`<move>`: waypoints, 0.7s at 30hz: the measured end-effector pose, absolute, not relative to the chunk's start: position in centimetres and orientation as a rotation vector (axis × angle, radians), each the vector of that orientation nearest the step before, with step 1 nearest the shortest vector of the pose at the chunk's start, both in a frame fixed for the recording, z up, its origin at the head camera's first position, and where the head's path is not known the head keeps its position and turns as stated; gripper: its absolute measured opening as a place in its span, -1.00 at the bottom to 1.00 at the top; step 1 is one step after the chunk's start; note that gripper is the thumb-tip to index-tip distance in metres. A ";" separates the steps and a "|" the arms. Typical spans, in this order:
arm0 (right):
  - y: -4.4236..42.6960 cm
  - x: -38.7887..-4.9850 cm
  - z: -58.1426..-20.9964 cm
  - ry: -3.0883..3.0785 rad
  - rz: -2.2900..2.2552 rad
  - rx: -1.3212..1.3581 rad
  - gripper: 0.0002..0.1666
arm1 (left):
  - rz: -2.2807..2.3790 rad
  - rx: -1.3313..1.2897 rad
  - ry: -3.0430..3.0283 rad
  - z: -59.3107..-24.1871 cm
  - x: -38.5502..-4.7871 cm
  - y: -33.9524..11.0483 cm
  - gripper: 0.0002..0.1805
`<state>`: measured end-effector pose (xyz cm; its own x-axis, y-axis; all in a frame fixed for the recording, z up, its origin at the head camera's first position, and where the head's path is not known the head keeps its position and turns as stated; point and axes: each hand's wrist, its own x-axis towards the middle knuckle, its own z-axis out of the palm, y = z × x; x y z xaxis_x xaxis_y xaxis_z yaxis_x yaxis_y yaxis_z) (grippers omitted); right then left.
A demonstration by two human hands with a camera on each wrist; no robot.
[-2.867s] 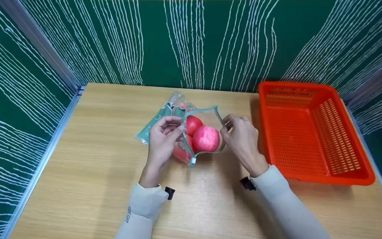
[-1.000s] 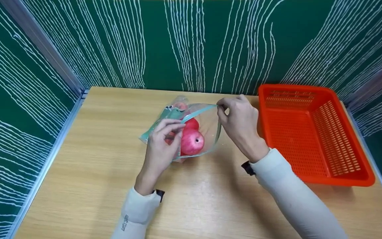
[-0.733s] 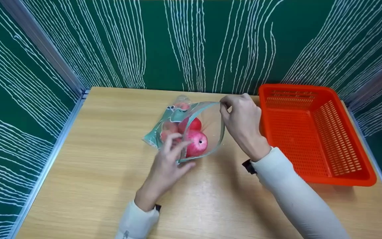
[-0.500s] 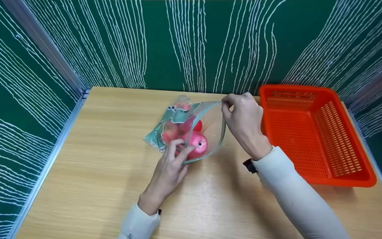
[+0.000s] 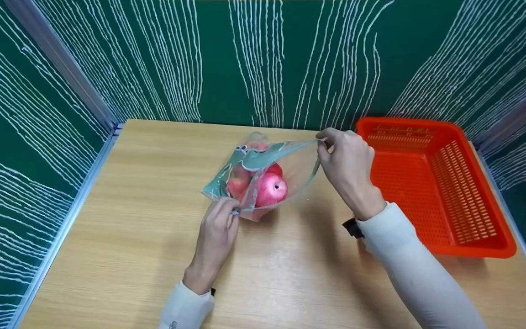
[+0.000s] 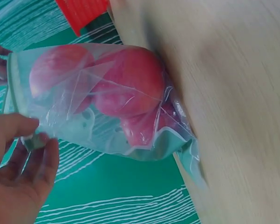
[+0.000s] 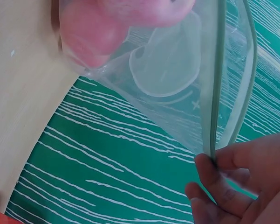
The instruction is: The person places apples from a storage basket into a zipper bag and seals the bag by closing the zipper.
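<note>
A clear zip bag (image 5: 263,159) with green print lies on the wooden table, its mouth gaping to the right. Several red apples (image 5: 272,188) are inside it. My left hand (image 5: 215,235) pinches the near corner of the mouth; in the left wrist view its thumb and fingers hold the small pale slider (image 6: 33,142) of the zip. At the far corner, my right hand (image 5: 347,160) pinches the end of the green zip strip (image 7: 214,88) between thumb and forefinger, stretching the mouth. Part of the apples shows only through the film.
An orange plastic basket (image 5: 411,192) stands on the right of the table (image 5: 121,205), close to my right hand. Green panels (image 5: 217,59) with white wavy lines rise behind and at both sides.
My left hand released the left edge of the bag's mouth, reached along the near side and now pinches its near corner. My right hand moved right, pulling the mouth longer and narrower.
</note>
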<state>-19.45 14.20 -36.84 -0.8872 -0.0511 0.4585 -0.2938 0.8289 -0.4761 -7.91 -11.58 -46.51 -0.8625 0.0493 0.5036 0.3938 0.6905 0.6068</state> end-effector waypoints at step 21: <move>18.6 -18.2 -34.6 -2.841 1.134 0.310 -0.73 | -1.061 -0.374 -2.124 -42.5 -10.8 -13.7 -0.82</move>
<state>-18.20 18.55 -34.64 -0.9774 -0.1614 0.1363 -0.2109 0.7077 -0.6743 -10.75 -13.71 -42.46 -0.6979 -0.0576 0.7139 0.5363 0.6187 0.5741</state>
